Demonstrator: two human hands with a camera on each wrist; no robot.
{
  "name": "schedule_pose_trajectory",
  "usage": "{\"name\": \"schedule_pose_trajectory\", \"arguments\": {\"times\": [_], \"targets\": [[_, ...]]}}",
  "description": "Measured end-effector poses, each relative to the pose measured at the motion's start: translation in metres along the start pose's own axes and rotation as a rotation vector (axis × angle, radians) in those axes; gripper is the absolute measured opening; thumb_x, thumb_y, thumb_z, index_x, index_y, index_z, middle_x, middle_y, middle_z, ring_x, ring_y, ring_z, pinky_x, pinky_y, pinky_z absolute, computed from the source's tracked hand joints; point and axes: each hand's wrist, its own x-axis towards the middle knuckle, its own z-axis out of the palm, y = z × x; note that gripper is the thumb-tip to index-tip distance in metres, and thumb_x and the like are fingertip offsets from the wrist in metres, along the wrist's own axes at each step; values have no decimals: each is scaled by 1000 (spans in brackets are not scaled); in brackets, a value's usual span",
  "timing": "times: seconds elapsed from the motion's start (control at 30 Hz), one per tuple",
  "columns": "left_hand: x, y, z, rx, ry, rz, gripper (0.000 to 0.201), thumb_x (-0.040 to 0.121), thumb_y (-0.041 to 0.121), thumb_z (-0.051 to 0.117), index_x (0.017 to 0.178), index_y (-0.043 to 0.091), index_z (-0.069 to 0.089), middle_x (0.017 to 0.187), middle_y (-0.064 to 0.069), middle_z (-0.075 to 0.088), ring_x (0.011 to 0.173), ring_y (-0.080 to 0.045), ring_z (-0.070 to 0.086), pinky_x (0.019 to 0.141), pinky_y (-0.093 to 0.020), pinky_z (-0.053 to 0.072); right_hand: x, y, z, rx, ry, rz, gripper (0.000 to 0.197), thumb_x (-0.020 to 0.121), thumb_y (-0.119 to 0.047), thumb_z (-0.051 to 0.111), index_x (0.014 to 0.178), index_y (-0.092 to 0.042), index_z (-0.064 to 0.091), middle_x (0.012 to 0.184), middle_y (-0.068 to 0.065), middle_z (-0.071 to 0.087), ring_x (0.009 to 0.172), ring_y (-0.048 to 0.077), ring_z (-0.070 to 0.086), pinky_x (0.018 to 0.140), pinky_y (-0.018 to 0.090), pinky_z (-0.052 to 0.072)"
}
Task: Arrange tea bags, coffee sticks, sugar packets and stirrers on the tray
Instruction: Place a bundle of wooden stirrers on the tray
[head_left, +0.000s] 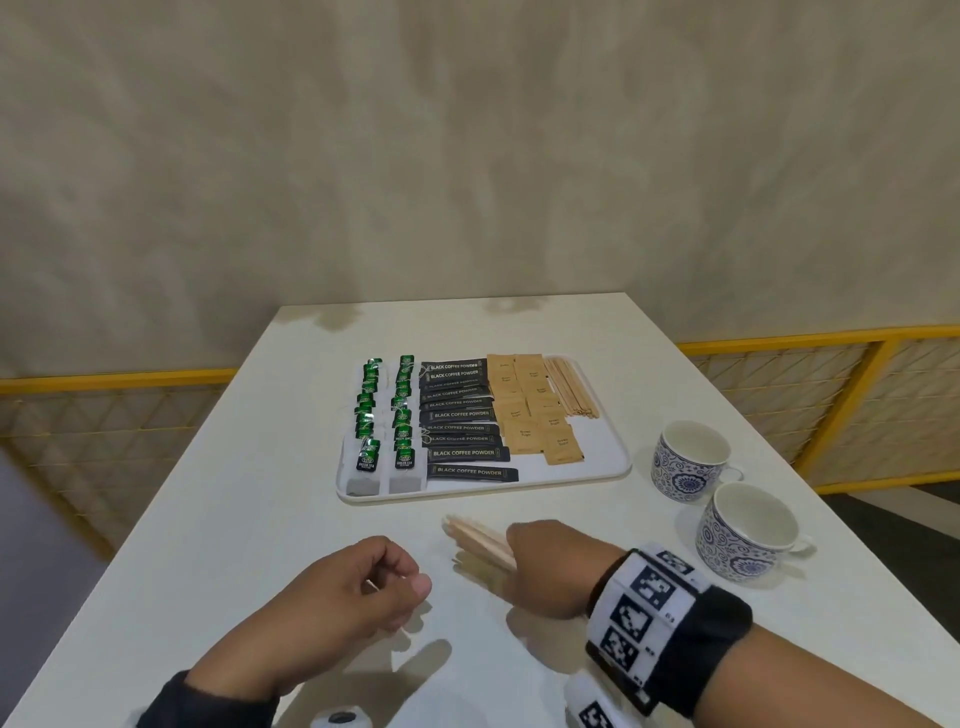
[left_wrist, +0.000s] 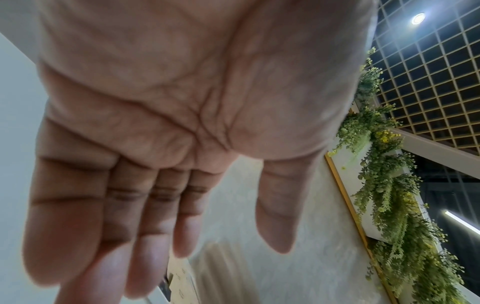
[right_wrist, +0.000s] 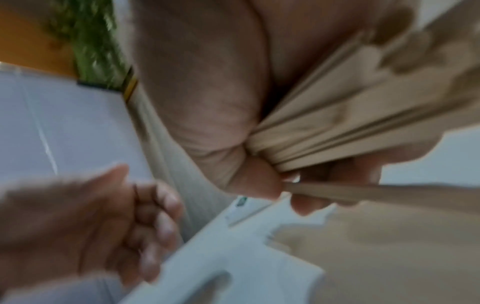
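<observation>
Stirrers fill our right hand, gripped near the tray; our left hand pinches one stirrer.

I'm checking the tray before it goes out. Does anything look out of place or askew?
Mostly neat rows on the tray, but the nearest coffee stick juts further right than its stack. A bundle of stirrers is off the tray, in the right hand; the tray's front right area sits bare.
</observation>
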Motion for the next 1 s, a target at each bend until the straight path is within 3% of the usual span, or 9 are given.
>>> {"name": "schedule_pose_trajectory", "arguments": {"times": [0.1,0.2,0.27,0.37,0.43,0.6,0.7,0.87,1.0], "targets": [[7,11,0,-66,-20,24,76,51,69,73,116,32,57,114,9,65,96,-5,68,83,-22,51,-10,-7,-17,358,-14,-155,8,96,-29,47,101,-23,47,92,3,58,90,23,64,81,34,52],[13,32,6,-271,-163,173,80,58,63,79,126,30,53,126,3,63,111,-11,63,92,-25,50,-21,-21,-21,859,-154,-361,16,99,-12,41,100,-26,50,75,4,56,67,17,61,62,24,51],[17,45,12,-467,-175,193,71,66,50,78,127,23,55,116,-8,68,101,-22,66,82,-28,55,-25,-31,-20,937,-173,-409,11,94,-10,42,90,-12,53,71,5,55,61,14,57,56,25,46],[19,61,22,-621,-150,150,55,73,43,70,121,16,64,94,-13,70,55,-26,58,49,-31,53,-21,-37,-16,1075,-170,-430,12,83,-6,44,76,-7,54,66,5,55,56,13,57,58,26,46],[21,66,26,-644,-105,157,44,79,42,66,113,14,70,90,-10,71,56,-25,55,51,-30,50,-18,-34,-17,1183,-205,-442,14,85,-4,48,74,-8,56,64,4,56,55,14,57,57,25,50],[32,74,34,-858,125,196,22,91,25,53,90,3,58,80,-19,64,67,-25,68,60,-34,54,-13,-26,-9,1129,-243,-428,7,93,-8,54,86,-9,54,67,4,56,58,15,58,62,27,50],[38,71,42,-985,159,257,21,88,26,60,87,10,46,56,-8,40,49,-19,51,47,-31,50,-9,-25,-6,1140,-247,-380,7,92,-7,55,87,-10,52,66,5,56,57,15,59,64,31,50],[44,67,44,-954,263,333,32,75,32,69,86,12,46,48,1,30,41,-14,34,57,-30,37,-3,-18,-6,1159,-395,-391,15,84,-5,65,96,-10,59,75,7,65,67,17,65,68,31,55],[47,63,40,-824,360,467,37,83,42,69,76,14,47,45,3,32,41,-15,32,61,-33,47,1,-11,-5,966,-487,-279,22,83,-1,70,98,-12,58,87,6,67,80,21,63,91,42,50]]}}
